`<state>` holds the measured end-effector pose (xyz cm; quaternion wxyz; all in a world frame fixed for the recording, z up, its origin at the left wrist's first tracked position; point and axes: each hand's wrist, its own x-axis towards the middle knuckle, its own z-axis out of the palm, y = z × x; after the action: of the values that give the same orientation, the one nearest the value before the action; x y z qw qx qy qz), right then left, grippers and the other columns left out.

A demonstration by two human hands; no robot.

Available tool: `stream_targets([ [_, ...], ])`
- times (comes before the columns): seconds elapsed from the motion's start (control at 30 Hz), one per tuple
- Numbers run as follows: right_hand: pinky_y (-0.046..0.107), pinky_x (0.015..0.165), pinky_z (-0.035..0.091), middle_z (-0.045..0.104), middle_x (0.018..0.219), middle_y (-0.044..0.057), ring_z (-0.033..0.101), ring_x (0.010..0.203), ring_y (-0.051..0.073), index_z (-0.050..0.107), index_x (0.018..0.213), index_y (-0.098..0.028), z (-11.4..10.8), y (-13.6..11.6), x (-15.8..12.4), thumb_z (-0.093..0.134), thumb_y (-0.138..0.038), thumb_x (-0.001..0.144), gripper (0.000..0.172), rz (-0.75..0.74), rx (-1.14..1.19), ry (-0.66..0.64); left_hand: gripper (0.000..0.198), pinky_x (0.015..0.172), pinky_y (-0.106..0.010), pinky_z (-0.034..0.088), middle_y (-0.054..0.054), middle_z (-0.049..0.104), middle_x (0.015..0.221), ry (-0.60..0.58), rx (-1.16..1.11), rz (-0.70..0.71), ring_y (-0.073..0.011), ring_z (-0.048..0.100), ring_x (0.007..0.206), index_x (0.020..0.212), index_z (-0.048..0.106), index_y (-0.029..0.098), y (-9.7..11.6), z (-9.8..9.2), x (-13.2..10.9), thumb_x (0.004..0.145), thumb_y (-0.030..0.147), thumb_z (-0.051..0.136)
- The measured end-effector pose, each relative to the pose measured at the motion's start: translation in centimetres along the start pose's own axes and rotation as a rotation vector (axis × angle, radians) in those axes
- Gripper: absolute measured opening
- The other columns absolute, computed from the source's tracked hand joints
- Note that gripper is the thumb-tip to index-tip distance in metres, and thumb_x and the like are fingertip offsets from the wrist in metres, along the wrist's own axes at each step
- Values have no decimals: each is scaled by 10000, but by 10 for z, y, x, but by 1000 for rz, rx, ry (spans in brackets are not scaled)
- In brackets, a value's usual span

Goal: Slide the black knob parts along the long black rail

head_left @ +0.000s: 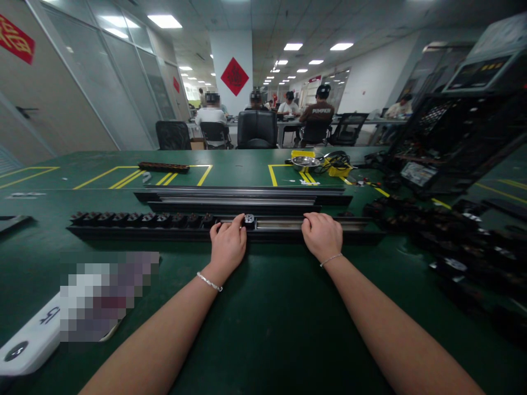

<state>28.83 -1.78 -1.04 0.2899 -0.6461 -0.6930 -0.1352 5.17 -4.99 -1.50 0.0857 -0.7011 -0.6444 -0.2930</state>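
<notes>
A long black rail (288, 224) lies across the green table in front of me. Its left half holds a row of several black socket modules (140, 219). My left hand (228, 242) rests on the rail's near edge, fingers curled, with its fingertips on one small black module (249, 220) sitting in the channel. My right hand (322, 235) is closed in a loose fist on the rail a little to the right, pressing down on it. What lies under its fingers is hidden.
Two more long black rails (242, 198) lie just behind. Loose black modules (453, 241) are heaped at the right, beneath a black equipment rack (457, 137). A metal bowl (305, 162) stands farther back. A white device (28, 340) lies at front left. Several people sit at far desks.
</notes>
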Motion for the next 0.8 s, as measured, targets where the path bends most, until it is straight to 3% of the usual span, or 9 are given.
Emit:
stream_targets([
  [0.8,359,833,340,668,1082,63,531,1036,220,661,1040,-194,0,-1,-1,378,-263,863,341,0,32,7,396,997,-420,269,-76,680,1052,-74,-16,105,-217,583,1001,1260,460,211,1,0,0,908,357,352],
])
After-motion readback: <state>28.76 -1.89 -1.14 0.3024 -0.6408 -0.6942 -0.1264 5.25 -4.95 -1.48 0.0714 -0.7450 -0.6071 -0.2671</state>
